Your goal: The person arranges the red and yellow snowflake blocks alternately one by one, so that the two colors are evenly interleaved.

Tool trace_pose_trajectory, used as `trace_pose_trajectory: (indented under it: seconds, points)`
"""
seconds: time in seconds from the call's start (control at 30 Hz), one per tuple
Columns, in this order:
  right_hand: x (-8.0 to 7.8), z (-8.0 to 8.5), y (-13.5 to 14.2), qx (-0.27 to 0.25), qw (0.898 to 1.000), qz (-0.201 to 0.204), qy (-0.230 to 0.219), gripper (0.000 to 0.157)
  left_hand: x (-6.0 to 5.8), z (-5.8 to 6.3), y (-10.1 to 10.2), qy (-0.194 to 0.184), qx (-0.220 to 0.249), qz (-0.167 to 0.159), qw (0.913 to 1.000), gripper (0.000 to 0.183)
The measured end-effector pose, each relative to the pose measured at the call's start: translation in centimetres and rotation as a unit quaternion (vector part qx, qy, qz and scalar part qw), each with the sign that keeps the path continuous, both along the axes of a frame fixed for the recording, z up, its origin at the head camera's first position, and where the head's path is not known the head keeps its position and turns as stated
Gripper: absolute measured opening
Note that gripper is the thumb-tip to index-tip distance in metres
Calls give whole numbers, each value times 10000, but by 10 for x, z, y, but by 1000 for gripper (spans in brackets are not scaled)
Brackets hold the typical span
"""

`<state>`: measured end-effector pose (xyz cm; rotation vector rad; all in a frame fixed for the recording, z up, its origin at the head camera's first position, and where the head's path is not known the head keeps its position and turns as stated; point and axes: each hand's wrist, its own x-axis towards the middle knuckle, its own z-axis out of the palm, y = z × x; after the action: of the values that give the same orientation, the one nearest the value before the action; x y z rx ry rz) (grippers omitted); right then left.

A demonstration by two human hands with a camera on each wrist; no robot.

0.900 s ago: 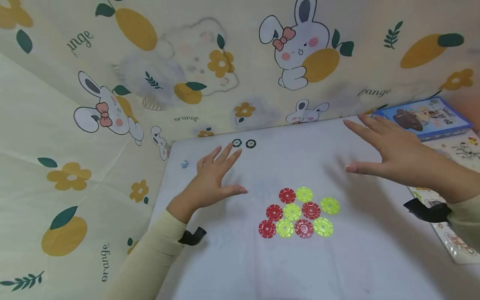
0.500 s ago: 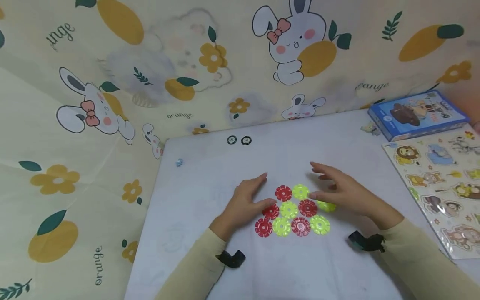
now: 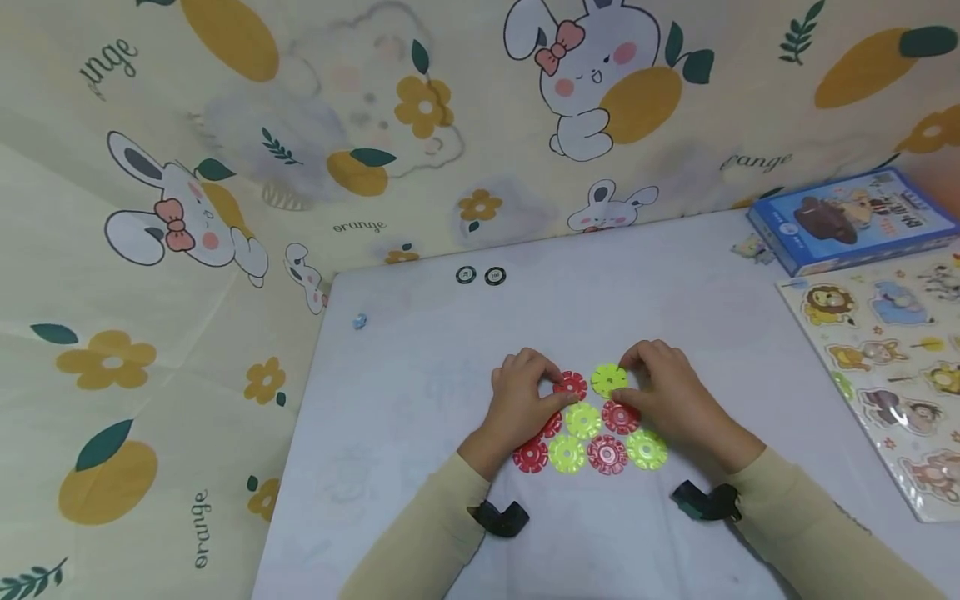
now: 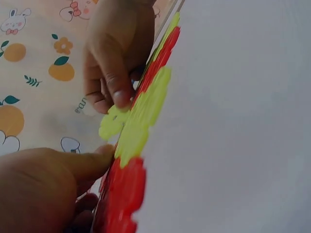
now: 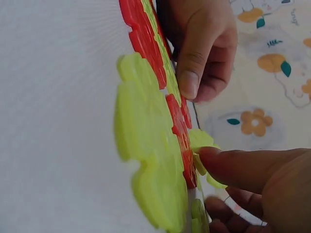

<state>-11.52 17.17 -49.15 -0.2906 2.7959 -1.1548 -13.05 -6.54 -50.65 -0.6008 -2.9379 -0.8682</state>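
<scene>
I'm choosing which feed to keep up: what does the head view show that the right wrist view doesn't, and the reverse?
Head only: the blue box, sticker sheet, two black-ringed chips, small blue object and both sleeves.

Right wrist only: a low, nearly edge-on angle on the red discs and yellow-green discs, showing their rims' thickness.

Both: those discs, the left hand, right hand and printed backdrop.

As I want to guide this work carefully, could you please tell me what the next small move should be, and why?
Probably ease the top yellow-green disc slightly toward the top red disc: a narrow gap shows between them, and the right hand has thumb and finger at the yellow-green one, the left hand at the red.
</scene>
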Motion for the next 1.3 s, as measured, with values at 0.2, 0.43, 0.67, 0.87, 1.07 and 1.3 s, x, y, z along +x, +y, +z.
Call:
trace_pose_trajectory:
  seconds: [0.2,0.43,0.67,0.87,1.07,1.3]
  points:
    - [1,6,1,-484,9977,-57,-481,24,4,8,5,-329,126,147,9993,47]
    - [-3,19,-5,-974,9932,-53,-635,18,-6,13,-21,-1045,1868,731,9741,25]
    - [-26,35,-40,-1352,9864,234,-908,16,-39,9,-96,-373,1564,2074,9650,26]
    - [-54,26,-79,-965,9856,580,-1258,17,-44,-8,-132,566,875,2348,9664,30]
    - [-63,25,-103,-825,9889,794,-947,35,-28,-17,-138,602,269,1343,9887,41]
    - [-52,24,-111,1639,9596,2279,167,58,-26,-19,-136,871,-817,1033,9875,48]
